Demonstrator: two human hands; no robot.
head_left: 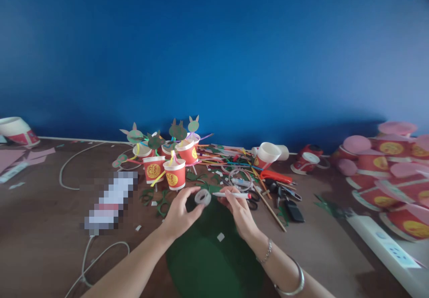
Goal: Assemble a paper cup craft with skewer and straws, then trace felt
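Pinched between the thumb and fingers of my left hand (184,213) is a small roll of tape (203,197), greyish and held above a dark green sheet (214,253). My right hand (239,211) grips a white marker (234,195) with a red end, its other end pointing left toward the tape roll. The two hands are apart, with a small gap between marker and roll. A small white scrap (220,237) lies on the green sheet. Just beyond my left hand stands a red and white paper cup (174,174) with coloured strips in it.
Several cups with green animal-head cutouts (177,130) stand behind. Scissors (253,199), a red tool (276,176), a wooden stick (271,211) and coloured strips clutter the middle right. A power strip (382,249) and stacked red cups (372,164) are at right; a blurred-out device (112,202) lies left.
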